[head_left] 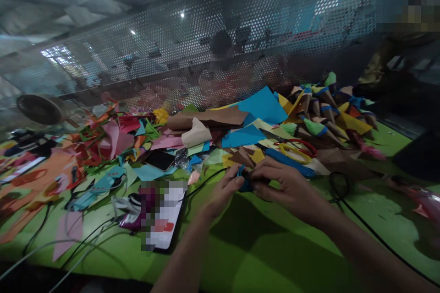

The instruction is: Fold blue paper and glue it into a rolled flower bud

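Observation:
Over the green table, my two hands meet around a small folded blue piece, which looks like paper or felt. The thumb and fingers of my left hand pinch its left side. From the right, my right hand closes its fingertips on the same piece, hiding part of it. Just beyond my fingers lie brown and yellow paper scraps and a long blue strip. Yellow and red handles, apparently of scissors, rest among the paper behind my right hand.
Brown paper cones with coloured tops are heaped at the back right. Coloured scraps cover the left side. A lit phone, a dark phone and black cables lie around my hands. Behind stands a perforated metal screen.

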Motion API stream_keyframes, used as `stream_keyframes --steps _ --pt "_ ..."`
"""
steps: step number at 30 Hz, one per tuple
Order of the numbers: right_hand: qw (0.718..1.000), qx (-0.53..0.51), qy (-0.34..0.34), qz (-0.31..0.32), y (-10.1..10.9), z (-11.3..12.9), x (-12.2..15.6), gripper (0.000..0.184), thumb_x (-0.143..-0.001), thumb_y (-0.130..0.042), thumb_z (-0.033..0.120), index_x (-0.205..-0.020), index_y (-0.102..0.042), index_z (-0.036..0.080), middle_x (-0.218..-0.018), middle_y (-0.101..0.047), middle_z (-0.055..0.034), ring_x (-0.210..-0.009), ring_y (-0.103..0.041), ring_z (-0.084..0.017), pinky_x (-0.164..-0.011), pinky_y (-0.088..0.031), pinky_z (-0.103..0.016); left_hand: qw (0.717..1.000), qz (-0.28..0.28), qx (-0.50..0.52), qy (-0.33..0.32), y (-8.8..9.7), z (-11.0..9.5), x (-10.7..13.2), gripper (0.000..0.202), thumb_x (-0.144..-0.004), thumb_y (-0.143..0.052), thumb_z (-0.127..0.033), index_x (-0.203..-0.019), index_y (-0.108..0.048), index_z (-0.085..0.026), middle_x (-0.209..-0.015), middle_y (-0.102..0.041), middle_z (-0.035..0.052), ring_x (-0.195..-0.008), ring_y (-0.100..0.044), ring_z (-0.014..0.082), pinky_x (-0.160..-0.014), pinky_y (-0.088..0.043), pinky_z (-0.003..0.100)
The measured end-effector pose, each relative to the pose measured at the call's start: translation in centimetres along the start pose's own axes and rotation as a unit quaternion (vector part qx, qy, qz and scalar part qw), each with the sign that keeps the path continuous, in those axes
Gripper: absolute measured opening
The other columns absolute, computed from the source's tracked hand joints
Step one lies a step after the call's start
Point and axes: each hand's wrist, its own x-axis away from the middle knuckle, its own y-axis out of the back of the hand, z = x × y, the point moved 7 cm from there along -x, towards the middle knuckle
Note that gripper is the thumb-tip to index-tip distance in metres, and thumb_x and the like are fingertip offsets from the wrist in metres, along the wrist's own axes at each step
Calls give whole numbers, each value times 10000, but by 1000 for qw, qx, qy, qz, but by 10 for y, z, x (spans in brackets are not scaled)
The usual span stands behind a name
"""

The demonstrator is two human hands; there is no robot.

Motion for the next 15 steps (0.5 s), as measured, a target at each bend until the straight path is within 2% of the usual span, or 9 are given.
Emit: stream_keyframes --steps 4,7,10,15 --pt "1000 15 10 2 -2 3 -1 121 -856 -635 91 -814 -654 202 -886 -649 -25 -862 -624 -158 -754 -475 -247 1000 4 -16 4 0 -2 0 424 -884 -497 -586 -1052 -599 -210 -1034 -587 44 -1022 -509 242 -939 -387 342" --pt "999 30 18 -8 -2 2 0 141 -826 -642 63 -803 -641 202 -876 -646 -22 -850 -624 -160 -728 -474 -242 1000 25 -1 10 -5 -3 -1 510 -799 -598 -635 -1051 -536 -196 -967 -531 25 -945 -495 221 -858 -401 318" --pt "999 40 9 -14 -2 -1 2 170 -791 -648 33 -772 -617 199 -850 -627 -19 -823 -622 -162 -691 -467 -238 999 23 0 33 -6 -3 -1 552 -738 -692 -586 -1064 -475 -196 -921 -484 1 -891 -476 193 -807 -398 292" --pt "999 37 -13 -16 0 -7 2 170 -785 -662 51 -743 -597 203 -836 -619 -14 -784 -616 -158 -665 -458 -244 999 26 -8 38 -5 -3 0 434 -787 -660 -486 -1069 -485 -206 -960 -484 3 -931 -466 193 -846 -387 293"
